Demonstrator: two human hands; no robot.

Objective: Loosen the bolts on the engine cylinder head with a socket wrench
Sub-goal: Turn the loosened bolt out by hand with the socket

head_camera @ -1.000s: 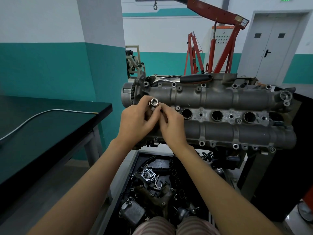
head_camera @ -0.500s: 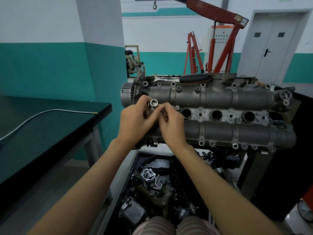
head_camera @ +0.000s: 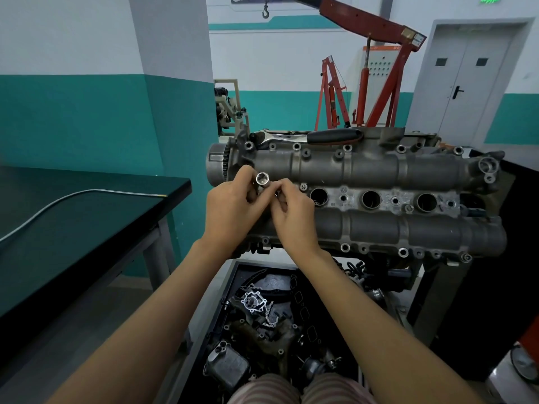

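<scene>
Little has moved since the earlier frames: both hands remain together over the left end of the cylinder head [head_camera: 379, 176], and the socket [head_camera: 263, 179] has only shifted slightly between the fingers. The left hand [head_camera: 230, 208] pinches the socket, its open end facing the camera. The right hand [head_camera: 294, 214] has its fingers curled against the socket's lower part; what it grips there is hidden. The wrench [head_camera: 309, 137] lies along the far edge of the head, long axis left to right, beyond both hands, handle toward the right hand's side. Bolts [head_camera: 296, 146] sit along the head's edges; their tightness cannot be judged.
</scene>
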